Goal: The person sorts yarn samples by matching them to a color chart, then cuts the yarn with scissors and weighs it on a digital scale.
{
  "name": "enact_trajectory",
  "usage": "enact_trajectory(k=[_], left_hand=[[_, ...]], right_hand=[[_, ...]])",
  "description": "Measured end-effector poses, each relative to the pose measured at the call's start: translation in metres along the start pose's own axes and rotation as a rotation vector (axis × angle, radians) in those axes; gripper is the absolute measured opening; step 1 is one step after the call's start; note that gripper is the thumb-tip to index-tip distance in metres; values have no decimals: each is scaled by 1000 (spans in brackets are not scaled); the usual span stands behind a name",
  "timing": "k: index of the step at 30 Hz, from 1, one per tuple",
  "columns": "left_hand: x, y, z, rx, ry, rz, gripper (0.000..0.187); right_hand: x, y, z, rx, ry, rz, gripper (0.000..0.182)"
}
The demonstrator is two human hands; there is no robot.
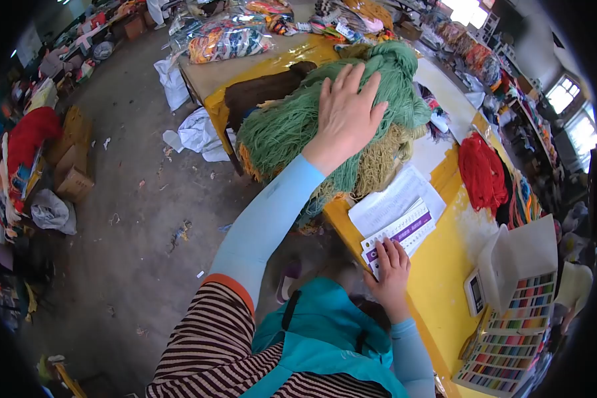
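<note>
My left hand lies on a big heap of green yarn, its fingers spread and flat. Tan yarn shows beneath the green, and a dark brown bundle lies beside it. Near the table's front edge, my right hand has its fingers bent over a small stack of white and purple printed cards. Its thumb sits at the stack's near edge. Under the cards is a printed paper sheet.
The yellow-topped table runs along my right. On it are red yarn, a small device with a display and an open colour sample chart. Bagged yarn lies at the back. White sacks and cardboard boxes stand on the floor.
</note>
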State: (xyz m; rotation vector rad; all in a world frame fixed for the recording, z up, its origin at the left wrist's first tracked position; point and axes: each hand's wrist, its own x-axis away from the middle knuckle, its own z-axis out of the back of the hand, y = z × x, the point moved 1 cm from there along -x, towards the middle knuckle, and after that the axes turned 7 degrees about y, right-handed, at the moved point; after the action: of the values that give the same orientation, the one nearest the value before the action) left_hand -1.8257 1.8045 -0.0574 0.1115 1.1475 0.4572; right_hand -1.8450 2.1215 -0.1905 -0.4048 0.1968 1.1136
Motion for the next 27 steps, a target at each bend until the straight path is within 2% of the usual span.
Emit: enact_trajectory(k=[3, 4, 6, 7, 8, 10, 11, 13, 15, 18, 20, 21, 23, 25, 27], left_hand=[[14, 17, 14, 91, 23, -111, 47], [23, 27, 19, 244, 43, -166, 40], [50, 43, 5, 542, -31, -234, 33], [67, 53, -9, 712, -135, -211, 31], [84, 63, -24, 740, -259, -179, 33], [117, 80, -56, 629, -531, -153, 41], [133, 82, -72, 588, -611, -134, 48], [147, 87, -88, 380, -702, -165, 52], [162, 85, -96, 390, -905, 8, 53], [191, 85, -102, 291, -756, -116, 51], [190, 88, -102, 351, -758, -72, 50], [188, 91, -103, 334, -713, -114, 48], [174, 100, -99, 356, -798, -80, 44], [174, 110, -100, 177, -930, -145, 43], [155, 117, -68, 189, -820, -123, 41]], right_hand=[[-3, 2, 2, -12, -27, -14, 70], [-4, 4, 4, -43, -44, -28, 68], [-6, 10, 9, -51, -88, -38, 67], [-6, 14, 7, -54, -118, -53, 66], [-4, 17, 5, -37, -125, -77, 66], [-3, 22, 0, -59, -176, -99, 67], [-5, 22, 0, -79, -191, -115, 68], [-5, 23, -4, -115, -204, -120, 69], [-1, 23, -6, -90, -223, -107, 69], [-2, 27, -6, -68, -249, -95, 68], [-7, 25, -3, -109, -224, -108, 71], [-8, 24, 1, -133, -222, -135, 68], [-8, 21, 3, -87, -184, -103, 66], [0, 22, -4, -59, -174, -149, 60], [2, 18, 0, 25, -235, -225, 58]])
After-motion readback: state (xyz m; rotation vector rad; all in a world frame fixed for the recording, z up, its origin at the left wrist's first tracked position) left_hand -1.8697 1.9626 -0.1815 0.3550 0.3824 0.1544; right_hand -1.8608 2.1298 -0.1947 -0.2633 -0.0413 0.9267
